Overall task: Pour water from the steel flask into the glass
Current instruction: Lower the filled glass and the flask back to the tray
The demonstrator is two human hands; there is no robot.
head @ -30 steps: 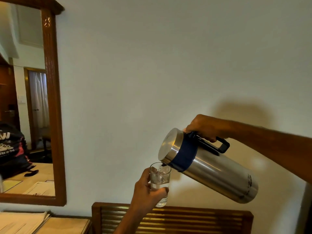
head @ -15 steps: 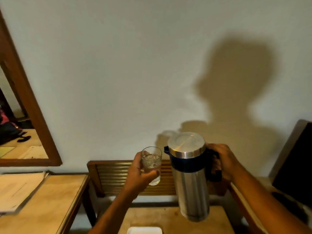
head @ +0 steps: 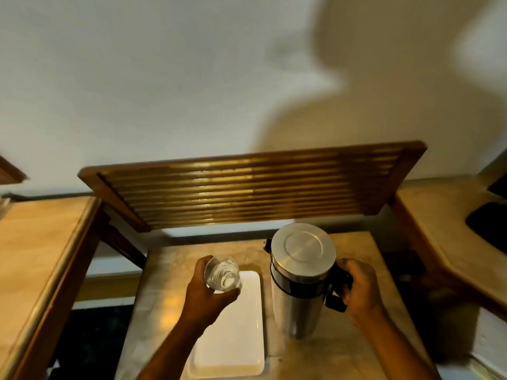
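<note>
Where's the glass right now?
In the head view, left of centre: the glass is held in the left hand above the white tray, left of the steel flask.

One head-worn camera looked steeply down from above onto the small wooden table (head: 354, 349), close over both hands, facing the wall (head: 164, 78) behind. Its wide lens bent the slatted wooden panel (head: 247, 187) and took in neighbouring tabletops at either edge.
</note>
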